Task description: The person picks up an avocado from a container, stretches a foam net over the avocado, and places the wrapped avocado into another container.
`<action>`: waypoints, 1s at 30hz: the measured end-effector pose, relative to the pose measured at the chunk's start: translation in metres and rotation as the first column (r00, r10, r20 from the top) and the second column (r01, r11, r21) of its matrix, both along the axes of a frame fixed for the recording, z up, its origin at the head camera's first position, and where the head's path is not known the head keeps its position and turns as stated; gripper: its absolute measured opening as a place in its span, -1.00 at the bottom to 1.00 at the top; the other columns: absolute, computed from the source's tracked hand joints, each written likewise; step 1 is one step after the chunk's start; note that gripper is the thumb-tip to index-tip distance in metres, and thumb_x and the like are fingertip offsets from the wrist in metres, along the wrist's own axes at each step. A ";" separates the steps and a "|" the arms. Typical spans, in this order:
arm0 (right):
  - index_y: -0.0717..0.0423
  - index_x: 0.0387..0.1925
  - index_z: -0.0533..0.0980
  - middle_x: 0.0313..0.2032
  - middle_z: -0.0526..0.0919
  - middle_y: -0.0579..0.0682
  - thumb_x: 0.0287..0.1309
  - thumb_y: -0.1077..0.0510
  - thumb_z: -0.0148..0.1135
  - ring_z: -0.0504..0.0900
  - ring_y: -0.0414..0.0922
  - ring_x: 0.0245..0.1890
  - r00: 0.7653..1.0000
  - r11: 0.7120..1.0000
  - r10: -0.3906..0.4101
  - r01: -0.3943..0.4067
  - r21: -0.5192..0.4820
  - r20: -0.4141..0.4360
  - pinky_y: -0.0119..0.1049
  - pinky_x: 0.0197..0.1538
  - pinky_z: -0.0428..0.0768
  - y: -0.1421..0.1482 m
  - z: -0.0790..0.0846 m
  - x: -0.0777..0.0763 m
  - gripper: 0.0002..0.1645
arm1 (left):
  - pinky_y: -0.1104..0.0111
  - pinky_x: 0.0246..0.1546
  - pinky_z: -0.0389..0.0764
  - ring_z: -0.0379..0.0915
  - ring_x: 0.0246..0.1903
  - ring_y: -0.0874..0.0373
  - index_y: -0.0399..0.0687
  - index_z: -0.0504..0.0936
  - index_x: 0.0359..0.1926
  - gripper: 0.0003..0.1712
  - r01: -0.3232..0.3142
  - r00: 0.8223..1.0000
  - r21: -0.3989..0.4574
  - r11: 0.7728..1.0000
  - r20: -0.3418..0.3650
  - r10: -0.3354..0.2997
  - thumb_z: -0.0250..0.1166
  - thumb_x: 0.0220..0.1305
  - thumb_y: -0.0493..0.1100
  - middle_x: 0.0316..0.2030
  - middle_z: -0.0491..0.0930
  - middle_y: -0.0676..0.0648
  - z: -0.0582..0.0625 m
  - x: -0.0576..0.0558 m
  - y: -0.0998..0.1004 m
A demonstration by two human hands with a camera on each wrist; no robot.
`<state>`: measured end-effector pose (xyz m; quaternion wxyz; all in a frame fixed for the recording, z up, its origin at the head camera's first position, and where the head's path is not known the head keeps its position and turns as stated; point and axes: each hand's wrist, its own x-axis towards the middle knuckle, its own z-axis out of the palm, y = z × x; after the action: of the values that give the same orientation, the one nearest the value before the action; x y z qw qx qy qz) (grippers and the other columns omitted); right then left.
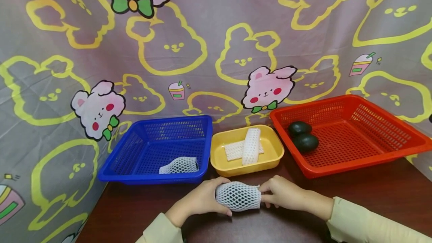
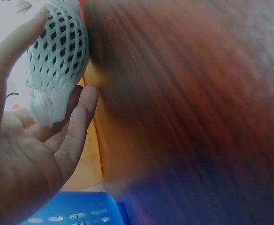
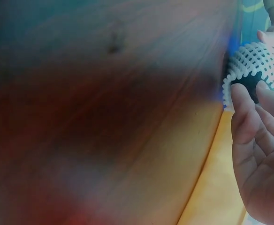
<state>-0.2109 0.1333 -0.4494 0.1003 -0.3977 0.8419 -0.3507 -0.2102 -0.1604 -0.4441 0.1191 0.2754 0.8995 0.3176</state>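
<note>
An avocado in a white foam net point(image 1: 237, 197) lies sideways between both hands, just above the dark table point(image 1: 135, 209). My left hand point(image 1: 204, 198) grips its left end, thumb in front and fingers behind. In the left wrist view the net point(image 2: 57, 61) narrows to a bunched end near the palm. At the other end, my right hand point(image 1: 283, 193) pinches the net's open edge. The right wrist view shows dark avocado skin point(image 3: 246, 88) in that opening, with the thumb and a finger of the right hand point(image 3: 263, 159) against it.
A blue basket point(image 1: 155, 178) at the left holds another netted avocado point(image 1: 180, 165). The yellow tray point(image 1: 248, 168) behind the hands contains foam nets point(image 1: 251, 147). Two bare avocados point(image 1: 305, 143) sit in the red basket point(image 1: 368, 160) at the right. A patterned curtain point(image 1: 209, 48) hangs behind.
</note>
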 end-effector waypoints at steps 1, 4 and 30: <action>-0.08 -0.55 0.59 -0.67 0.51 -0.40 0.34 0.16 0.32 0.39 -0.52 -0.75 1.000 1.000 0.000 0.000 0.002 0.001 -0.47 -0.63 0.48 0.000 0.000 0.000 -0.71 | 0.28 0.09 0.52 0.50 -0.03 0.29 0.02 0.58 0.19 -0.14 0.001 1.000 0.009 1.000 0.005 -0.001 0.73 -0.17 0.11 -0.02 0.62 0.14 0.000 0.000 -0.001; -0.08 -0.54 0.59 -0.67 0.52 -0.40 0.34 0.16 0.32 0.39 -0.52 -0.75 1.000 1.000 -0.003 0.003 0.012 0.003 -0.46 -0.62 0.48 0.000 0.001 -0.001 -0.71 | 0.28 0.11 0.51 0.50 -0.01 0.28 0.04 0.58 0.20 -0.15 0.005 1.000 0.037 0.999 0.025 -0.006 0.71 -0.13 0.12 0.01 0.62 0.16 0.000 -0.001 -0.001; 0.01 -0.20 0.76 -0.24 0.75 -0.27 0.22 0.15 0.46 0.68 -0.34 -0.19 0.972 0.998 0.008 0.006 0.058 -0.235 -0.29 -0.13 0.68 0.017 0.014 -0.005 -0.89 | 0.31 0.11 0.47 0.50 0.01 0.26 0.14 0.47 0.23 -0.13 0.023 0.993 0.125 0.992 0.114 -0.038 0.71 -0.12 -0.05 0.05 0.58 0.13 -0.003 -0.001 0.008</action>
<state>-0.2157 0.1503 -0.4358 0.0118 -0.4336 0.8575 -0.2766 -0.2114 -0.1524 -0.4476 0.1586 0.2771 0.8654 0.3863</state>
